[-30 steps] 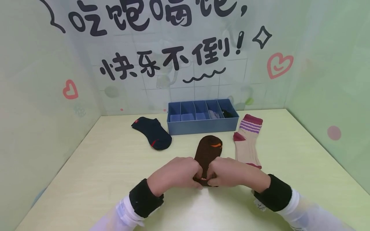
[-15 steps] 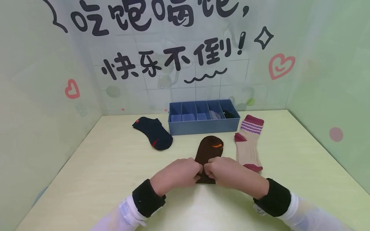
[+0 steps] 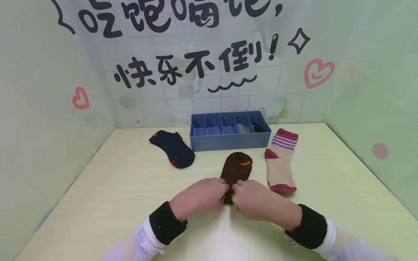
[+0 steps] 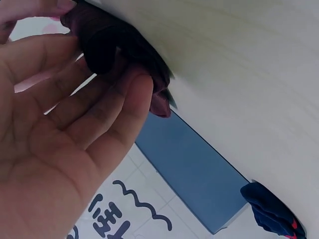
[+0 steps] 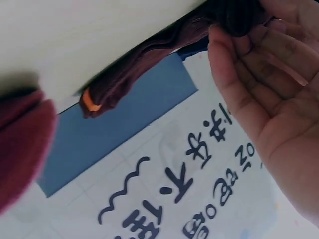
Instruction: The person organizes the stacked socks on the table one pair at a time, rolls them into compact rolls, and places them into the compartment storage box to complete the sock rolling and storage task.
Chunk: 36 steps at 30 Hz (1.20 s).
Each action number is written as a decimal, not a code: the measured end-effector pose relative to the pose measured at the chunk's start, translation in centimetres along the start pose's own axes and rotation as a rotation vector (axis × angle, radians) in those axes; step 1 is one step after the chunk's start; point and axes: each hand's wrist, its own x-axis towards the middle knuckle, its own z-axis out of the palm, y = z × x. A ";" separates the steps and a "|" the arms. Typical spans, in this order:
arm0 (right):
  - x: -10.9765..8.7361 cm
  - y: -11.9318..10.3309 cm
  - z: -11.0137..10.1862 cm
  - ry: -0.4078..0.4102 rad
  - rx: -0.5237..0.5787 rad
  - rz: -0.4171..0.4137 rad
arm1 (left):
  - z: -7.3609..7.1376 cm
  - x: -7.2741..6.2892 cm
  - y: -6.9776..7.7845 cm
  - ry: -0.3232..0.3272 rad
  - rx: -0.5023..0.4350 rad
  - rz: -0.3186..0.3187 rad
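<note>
A brown sock (image 3: 236,168) with an orange mark lies flat in the middle of the table, its rounded end pointing away. At its near end, my left hand (image 3: 202,194) pinches the left side of the fabric. My right hand (image 3: 259,199) pinches the right side, close to the left hand. Bunched brown fabric of the sock (image 4: 142,47) sits between thumb and fingers in the left wrist view. From the right wrist view, the sock (image 5: 149,57) stretches away from the right fingertips along the table. The hands hide part of the near end.
Behind the sock stands a blue divided box (image 3: 230,142), with grey and black items in its two right compartments. A navy sock (image 3: 174,150) lies to the left. On the right is a beige sock (image 3: 281,168) with maroon ends and purple stripes. Walls enclose the table.
The sock's near edge has been drawn up and away, making the sock shorter. Both hands keep hold of it, with the fingers shifted; the right hand has dipped slightly toward the person.
</note>
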 end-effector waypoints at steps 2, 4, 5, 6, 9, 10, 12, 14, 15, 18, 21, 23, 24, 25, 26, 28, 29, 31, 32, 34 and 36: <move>0.1 0.7 0.3 -0.023 0.103 0.015 | -0.1 0.0 -0.1 -0.021 -0.030 -0.008; 0.1 1.4 0.6 -0.053 0.230 0.034 | -0.2 0.0 -0.2 -0.042 -0.046 -0.020; 0.2 1.7 0.7 -0.078 0.300 0.046 | -0.2 0.0 -0.2 -0.051 -0.048 -0.022; 0.2 2.1 0.9 -0.102 0.372 0.060 | -0.2 0.0 -0.2 -0.058 -0.040 -0.023; 0.2 2.8 1.1 -0.157 0.567 0.094 | -0.1 0.1 -0.2 -0.061 0.004 -0.024; 0.3 3.0 1.1 -0.170 0.628 0.116 | 0.0 0.1 -0.2 -0.057 0.015 -0.023; 0.3 3.2 1.2 -0.189 0.740 0.178 | 0.1 0.2 -0.2 -0.048 0.027 -0.024; 0.3 3.3 1.1 -0.185 0.829 0.240 | 0.1 0.2 -0.3 -0.044 0.023 -0.023; 0.3 3.3 1.1 -0.182 0.866 0.274 | 0.1 0.3 -0.3 -0.048 0.011 -0.027; 0.4 3.0 0.8 -0.165 0.903 0.332 | 0.1 0.3 -0.4 -0.083 -0.042 -0.037; 0.5 2.5 0.4 -0.149 0.835 0.330 | -0.1 0.4 -0.5 -0.133 -0.128 -0.054; 0.5 2.1 0.1 -0.136 0.763 0.320 | -0.2 0.4 -0.5 -0.156 -0.178 -0.064; 0.5 1.9 0.0 -0.127 0.723 0.311 | -0.3 0.4 -0.5 -0.163 -0.194 -0.066; 0.5 1.7 -0.1 -0.117 0.680 0.300 | -0.3 0.4 -0.5 -0.165 -0.202 -0.065; 0.5 1.6 -0.2 -0.105 0.636 0.283 | -0.3 0.4 -0.4 -0.164 -0.207 -0.063; 0.5 1.3 -0.3 -0.089 0.563 0.246 | -0.3 0.4 -0.5 -0.160 -0.206 -0.054; 0.5 1.2 -0.2 -0.084 0.524 0.225 | -0.3 0.3 -0.5 -0.159 -0.200 -0.050; 0.5 1.1 -0.2 -0.071 0.437 0.181 | -0.2 0.2 -0.5 -0.154 -0.194 -0.054; 0.5 1.0 -0.1 -0.067 0.402 0.165 | -0.2 0.2 -0.6 -0.152 -0.192 -0.058; 0.5 0.9 -0.1 -0.073 0.349 0.151 | 0.0 0.2 -0.8 -0.145 -0.177 -0.063; 0.5 0.9 -0.1 -0.091 0.323 0.158 | 0.0 0.3 -1.0 -0.132 -0.170 -0.062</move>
